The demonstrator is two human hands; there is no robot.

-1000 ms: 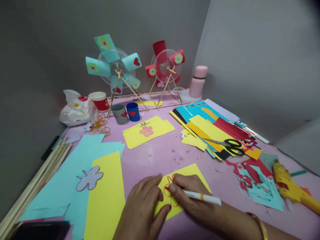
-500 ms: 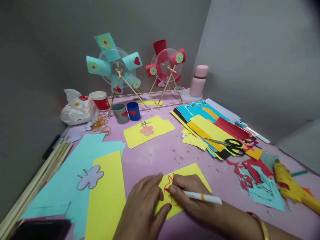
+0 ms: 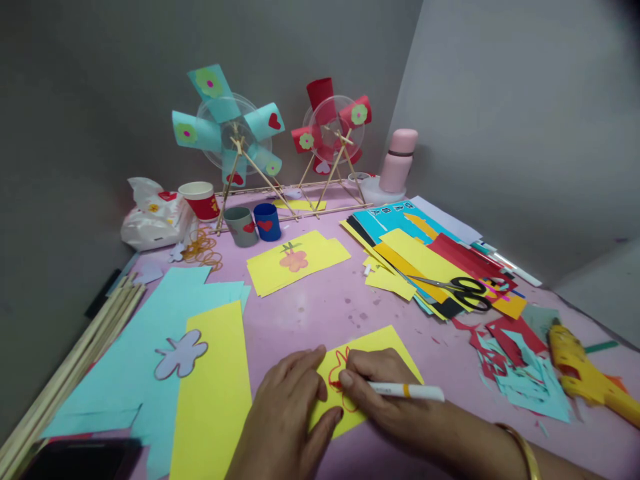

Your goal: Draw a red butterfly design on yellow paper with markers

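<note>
A white felt-tip pen [image 3: 413, 392] with an orange band is gripped in my right hand [image 3: 383, 387], its tip down on a small yellow paper [image 3: 387, 340]. Red lines [image 3: 338, 365] on that sheet form a looped outline, partly hidden by my fingers, with a filled red patch beside the tip. My left hand [image 3: 295, 407] lies with fingers apart on the left part of the same paper. To its left, a lilac butterfly-shaped paper cut-out [image 3: 181, 355] rests across blue sheets and a long yellow sheet [image 3: 213, 407].
Two paper-and-stick wheels, one blue [image 3: 225, 127] and one red [image 3: 333, 130], stand at the back. Scissors [image 3: 465, 292] lie on coloured papers at right, near paper scraps [image 3: 525, 373] and a yellow glue gun [image 3: 580, 367]. Wooden sticks [image 3: 85, 360] and a dark phone [image 3: 83, 460] are at left.
The red patch by the pen tip has grown slightly, and the pen has shifted a little. My left hand stays in place.
</note>
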